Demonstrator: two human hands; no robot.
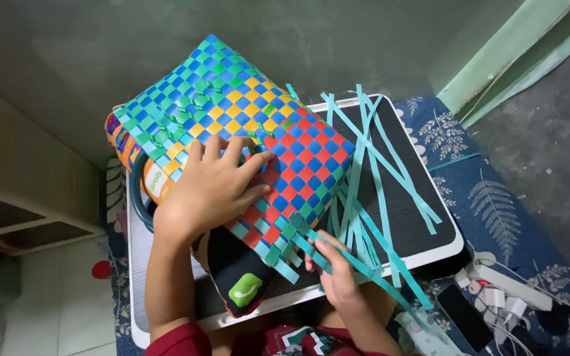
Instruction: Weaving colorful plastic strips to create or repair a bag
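Note:
A woven basket panel [232,112] of plastic strips, checkered in green, blue, yellow and red, lies tilted on a white-rimmed dark tray table [423,217]. My left hand [209,188] presses flat on its red and blue part, fingers spread. Near the panel's lower edge my right hand [334,270] pinches loose teal strips [364,191]. Those strips fan out from the weave across the table.
A black cushion with a green patch [242,283] lies under the panel's lower corner. A dark round handle [141,198] shows at the left. A phone [463,316] and a white power strip [509,287] with chargers lie on the blue leaf-patterned cloth [489,198] at the right.

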